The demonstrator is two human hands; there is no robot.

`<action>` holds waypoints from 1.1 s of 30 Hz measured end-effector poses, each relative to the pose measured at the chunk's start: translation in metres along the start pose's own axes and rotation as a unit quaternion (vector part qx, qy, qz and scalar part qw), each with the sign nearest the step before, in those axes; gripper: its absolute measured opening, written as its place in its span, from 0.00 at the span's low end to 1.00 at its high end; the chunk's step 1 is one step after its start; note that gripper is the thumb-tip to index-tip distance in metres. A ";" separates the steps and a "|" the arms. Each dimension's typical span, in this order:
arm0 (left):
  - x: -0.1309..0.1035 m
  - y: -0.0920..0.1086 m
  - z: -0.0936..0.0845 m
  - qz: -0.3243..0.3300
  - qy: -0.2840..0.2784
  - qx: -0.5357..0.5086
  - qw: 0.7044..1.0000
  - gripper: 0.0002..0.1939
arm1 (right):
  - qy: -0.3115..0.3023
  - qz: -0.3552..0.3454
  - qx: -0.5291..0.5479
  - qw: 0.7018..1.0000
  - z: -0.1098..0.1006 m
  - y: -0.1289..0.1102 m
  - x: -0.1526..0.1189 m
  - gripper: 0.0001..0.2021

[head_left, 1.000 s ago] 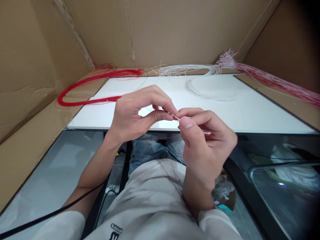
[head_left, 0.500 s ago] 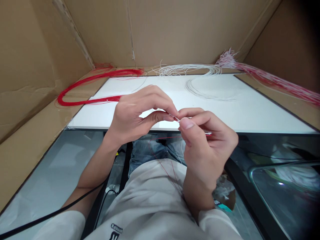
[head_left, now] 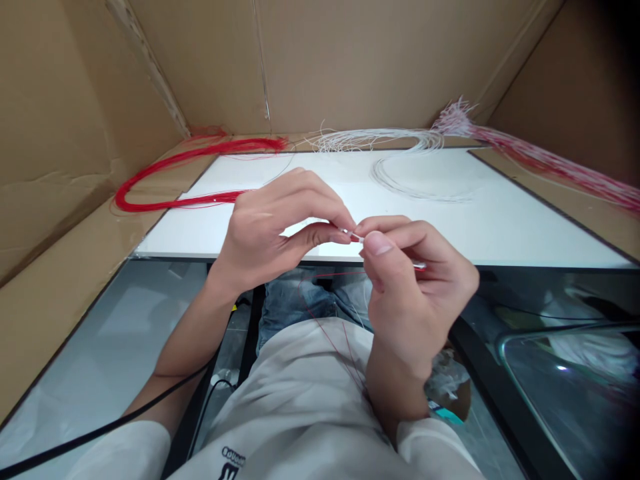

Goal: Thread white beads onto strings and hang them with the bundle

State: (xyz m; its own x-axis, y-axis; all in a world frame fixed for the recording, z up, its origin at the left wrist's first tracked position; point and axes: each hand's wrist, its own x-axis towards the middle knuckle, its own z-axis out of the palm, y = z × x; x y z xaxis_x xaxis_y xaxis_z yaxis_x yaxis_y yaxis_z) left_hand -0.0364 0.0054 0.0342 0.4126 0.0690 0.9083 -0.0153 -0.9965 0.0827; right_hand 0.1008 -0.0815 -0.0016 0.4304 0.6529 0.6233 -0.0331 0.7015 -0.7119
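Note:
Between my two hands runs a short length of thin red and white wire (head_left: pixel 357 237), just beyond the front edge of the white board. My left hand (head_left: pixel 290 230) pinches its left end between thumb and forefinger. The thumb and fingers of my right hand (head_left: pixel 415 273) close on the right part, and a white-and-red end (head_left: pixel 420 266) shows under the curled fingers. Thin red strands (head_left: pixel 325 330) hang below my hands in front of the shirt. The fingertips of both hands are close together.
A red wire bundle (head_left: pixel 131 190) curves at the left on the white board (head_left: pixel 500 227) and cardboard. White wires (head_left: pixel 375 140) lie at the back, with a looser white coil (head_left: pixel 400 187) nearer. A red-and-white bundle (head_left: pixel 555 160) lies right. Cardboard walls (head_left: pixel 350 60) surround the board.
My right hand has shifted slightly to the right, and a little more of the wire shows between my fingertips. My left hand has hardly moved.

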 end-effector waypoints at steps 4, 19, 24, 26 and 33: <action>0.000 0.000 -0.001 0.008 -0.002 0.012 1.000 0.02 | 0.006 -0.006 -0.001 1.000 0.001 0.000 -0.001 0.11; -0.002 0.001 0.000 0.000 0.004 0.000 1.000 0.03 | -0.010 0.010 0.018 1.000 -0.002 0.001 0.001 0.11; -0.002 0.000 0.002 0.001 0.015 -0.004 1.000 0.03 | -0.012 0.011 0.042 0.999 -0.002 0.004 0.003 0.10; -0.002 0.001 0.003 0.001 0.019 0.002 1.000 0.04 | -0.010 0.006 0.042 0.999 -0.002 0.005 0.003 0.10; -0.002 0.001 0.002 0.025 0.021 0.044 0.999 0.02 | 0.023 -0.034 -0.002 0.999 0.002 0.002 0.000 0.09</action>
State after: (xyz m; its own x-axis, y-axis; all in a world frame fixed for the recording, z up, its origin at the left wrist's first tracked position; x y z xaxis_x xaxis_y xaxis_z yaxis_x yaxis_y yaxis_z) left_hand -0.0353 0.0039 0.0318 0.3752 0.0197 0.9267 0.0452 -0.9990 0.0029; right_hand 0.0987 -0.0795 -0.0020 0.4730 0.5903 0.6540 0.0003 0.7422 -0.6701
